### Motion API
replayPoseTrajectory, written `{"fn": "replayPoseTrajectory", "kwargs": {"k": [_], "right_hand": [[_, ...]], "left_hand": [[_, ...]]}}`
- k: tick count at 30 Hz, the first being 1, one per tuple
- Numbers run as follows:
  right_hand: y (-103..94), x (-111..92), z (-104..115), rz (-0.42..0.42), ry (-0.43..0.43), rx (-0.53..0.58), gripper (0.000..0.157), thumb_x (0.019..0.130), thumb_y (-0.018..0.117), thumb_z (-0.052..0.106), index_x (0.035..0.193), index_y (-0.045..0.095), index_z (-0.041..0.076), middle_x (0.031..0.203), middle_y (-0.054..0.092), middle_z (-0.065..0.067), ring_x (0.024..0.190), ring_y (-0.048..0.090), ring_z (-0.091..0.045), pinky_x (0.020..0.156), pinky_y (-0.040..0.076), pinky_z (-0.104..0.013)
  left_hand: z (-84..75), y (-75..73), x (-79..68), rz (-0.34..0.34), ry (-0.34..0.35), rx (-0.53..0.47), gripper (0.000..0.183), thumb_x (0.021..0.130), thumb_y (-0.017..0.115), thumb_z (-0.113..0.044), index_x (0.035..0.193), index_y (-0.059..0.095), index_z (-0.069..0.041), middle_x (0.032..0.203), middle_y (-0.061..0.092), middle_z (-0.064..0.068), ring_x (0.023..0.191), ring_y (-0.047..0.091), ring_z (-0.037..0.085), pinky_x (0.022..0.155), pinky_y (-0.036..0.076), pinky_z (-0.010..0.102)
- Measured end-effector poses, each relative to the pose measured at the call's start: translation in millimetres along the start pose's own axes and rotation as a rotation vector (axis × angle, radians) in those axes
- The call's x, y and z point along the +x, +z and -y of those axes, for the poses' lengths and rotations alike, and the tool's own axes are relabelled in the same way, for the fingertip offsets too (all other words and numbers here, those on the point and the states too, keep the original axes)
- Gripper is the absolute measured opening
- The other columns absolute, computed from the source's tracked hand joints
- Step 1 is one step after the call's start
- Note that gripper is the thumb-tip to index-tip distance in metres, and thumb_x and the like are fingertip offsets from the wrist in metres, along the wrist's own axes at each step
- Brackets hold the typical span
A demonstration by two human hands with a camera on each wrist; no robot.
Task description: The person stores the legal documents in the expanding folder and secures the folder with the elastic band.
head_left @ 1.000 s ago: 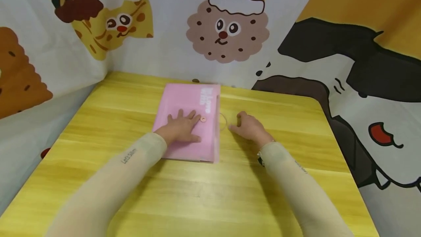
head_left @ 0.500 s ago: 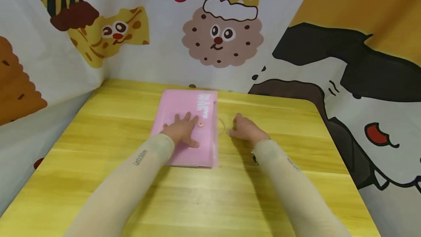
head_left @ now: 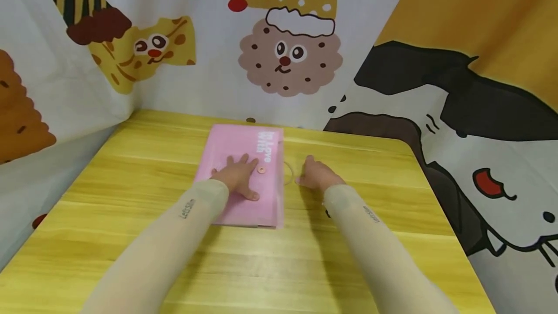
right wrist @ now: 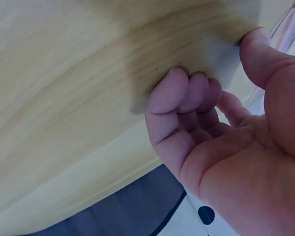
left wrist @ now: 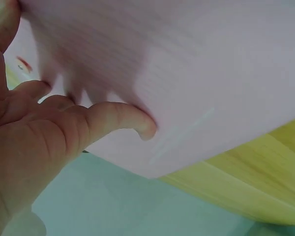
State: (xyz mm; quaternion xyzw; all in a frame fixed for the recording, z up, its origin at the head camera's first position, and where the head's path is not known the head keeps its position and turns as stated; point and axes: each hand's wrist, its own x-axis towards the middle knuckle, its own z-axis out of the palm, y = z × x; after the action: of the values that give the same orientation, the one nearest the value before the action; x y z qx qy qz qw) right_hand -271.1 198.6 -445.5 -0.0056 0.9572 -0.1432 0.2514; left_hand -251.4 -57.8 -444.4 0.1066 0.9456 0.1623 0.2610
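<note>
A pink document folder (head_left: 235, 139) with white lettering lies flat on the table. On its face sits a small round button (head_left: 261, 170), and a thin string loop (head_left: 289, 173) sticks out past its right edge. My left hand (head_left: 237, 178) rests on the folder with fingers spread, the fingertips just left of the button. In the left wrist view its thumb (left wrist: 123, 118) touches the pink cover. Just right of the loop, my right hand (head_left: 319, 176) is low at the table with nothing in it. The right wrist view shows its fingers (right wrist: 169, 93) loosely curled and the thumb apart.
The yellow wood-grain table (head_left: 261, 265) extends around the folder on all sides. A white curtain (head_left: 209, 86) printed with cartoon food hangs along the table's back edge. Its print of a large dark-and-white animal (head_left: 444, 149) lies to the right.
The head view has tilted, so the scene sits slightly lower and further left. My left hand stays on the folder, and my right hand keeps its place beside the string loop.
</note>
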Motion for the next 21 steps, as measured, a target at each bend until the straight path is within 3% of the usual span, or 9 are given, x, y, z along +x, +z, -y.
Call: {"fn": "replayPoseTrajectory", "kwargs": {"k": [11,21], "right_hand": [[-2.6,-2.1,1.5,-0.011,0.017,-0.031,0.087,0.107,0.064,0.036,0.165,0.014,-0.007,0.158,0.048,-0.034,0.148,0.05,-0.043,0.125,0.04,-0.052],[-2.7,2.6,0.2,0.013,0.034,0.024,0.09,0.106,0.066,0.036,0.166,0.012,-0.003,0.16,0.046,-0.032,0.149,0.048,-0.042,0.125,0.04,-0.051]], "left_hand": [[-6.0,-2.9,-0.2,-0.008,-0.012,0.012,0.116,0.084,0.088,-0.046,0.173,0.017,-0.026,0.182,0.002,0.008,0.165,-0.004,0.049,0.12,0.009,0.085],[-7.6,-2.7,2.2,0.023,-0.032,0.035,0.118,0.086,0.087,-0.048,0.174,0.013,-0.025,0.182,-0.002,0.008,0.164,-0.006,0.05,0.119,0.012,0.086]]}}
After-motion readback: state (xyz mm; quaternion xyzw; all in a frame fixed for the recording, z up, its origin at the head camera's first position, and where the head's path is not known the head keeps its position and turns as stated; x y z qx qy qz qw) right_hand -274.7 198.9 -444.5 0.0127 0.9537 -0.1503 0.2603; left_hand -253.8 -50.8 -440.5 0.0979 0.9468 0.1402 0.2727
